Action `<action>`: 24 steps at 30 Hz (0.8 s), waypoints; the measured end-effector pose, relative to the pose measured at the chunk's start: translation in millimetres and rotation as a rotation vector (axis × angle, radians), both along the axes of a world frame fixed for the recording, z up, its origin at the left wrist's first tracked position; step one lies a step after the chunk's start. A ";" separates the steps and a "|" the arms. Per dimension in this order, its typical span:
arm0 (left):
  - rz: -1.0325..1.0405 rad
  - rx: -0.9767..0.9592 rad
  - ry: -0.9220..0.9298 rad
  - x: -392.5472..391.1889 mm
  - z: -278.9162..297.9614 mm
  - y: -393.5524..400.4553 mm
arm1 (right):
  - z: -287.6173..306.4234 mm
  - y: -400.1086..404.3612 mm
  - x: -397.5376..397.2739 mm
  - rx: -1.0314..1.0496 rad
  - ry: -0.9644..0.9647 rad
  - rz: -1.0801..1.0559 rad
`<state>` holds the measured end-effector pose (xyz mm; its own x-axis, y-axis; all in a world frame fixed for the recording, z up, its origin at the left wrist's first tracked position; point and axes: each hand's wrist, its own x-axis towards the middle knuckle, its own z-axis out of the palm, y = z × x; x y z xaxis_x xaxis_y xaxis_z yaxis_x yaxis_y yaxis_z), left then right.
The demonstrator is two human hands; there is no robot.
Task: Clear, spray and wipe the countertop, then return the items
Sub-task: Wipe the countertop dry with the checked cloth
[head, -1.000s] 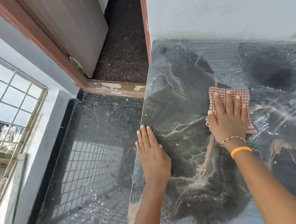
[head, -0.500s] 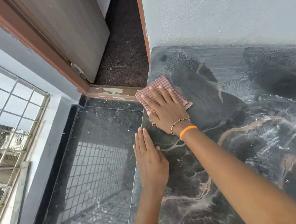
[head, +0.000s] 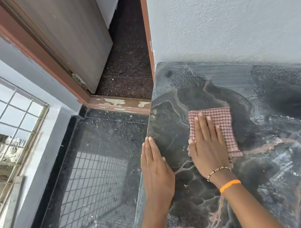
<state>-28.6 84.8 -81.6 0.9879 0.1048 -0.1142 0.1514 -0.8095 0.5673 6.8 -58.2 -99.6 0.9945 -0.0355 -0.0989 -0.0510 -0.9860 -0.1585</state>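
- Right hand [head: 209, 150] down flat on the checked cloth [head: 218, 124], fingers [head: 203, 126] straight and close together, pressing the cloth onto the table [head: 204, 193]; nothing curled, nothing gripped.
- Cloth red-and-white, folded roughly square, sitting on the dark marbled table near its left edge, a little up from the middle of the view; poking out past the fingertips toward 12 o'clock and past the palm toward 3 o'clock.
- Left hand [head: 155, 167] laid flat right on the table's left edge at 9 o'clock from the right hand, fingers straight and pressed side by side, pointing to 12 o'clock, holding nothing.
- Both hands just beside each other, not touching; a strip of bare stone between them.
- Beaded bracelet [head: 218, 171] on the right wrist, orange band [head: 230, 185] just below it toward 6 o'clock.
- Table surface streaked with pale wet smears and fine droplets, heaviest toward 12 and 3 o'clock from the cloth; darker patch [head: 288, 103] at 3 o'clock.
- White textured wall [head: 228, 17] meeting the table's far edge at 12 o'clock.
- Dark glossy floor [head: 95, 169] below the table edge at 9 o'clock, mirroring a window grid.
- Barred window [head: 2, 118] out at 9 o'clock, grey door [head: 70, 34] in a brown frame [head: 27, 44] at 11 o'clock, chipped threshold [head: 119, 103] beneath it.
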 end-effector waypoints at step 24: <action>0.011 0.226 0.029 56.5 1.5 -3.6 | 0.5 5.3 63.2 -0.004 -0.019 -0.053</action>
<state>27.9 81.3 -80.1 0.9833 0.1416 -0.1146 0.1743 -0.9138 0.3669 70.0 -52.9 -99.2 0.9929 -0.0887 -0.0798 -0.1004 -0.9826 -0.1565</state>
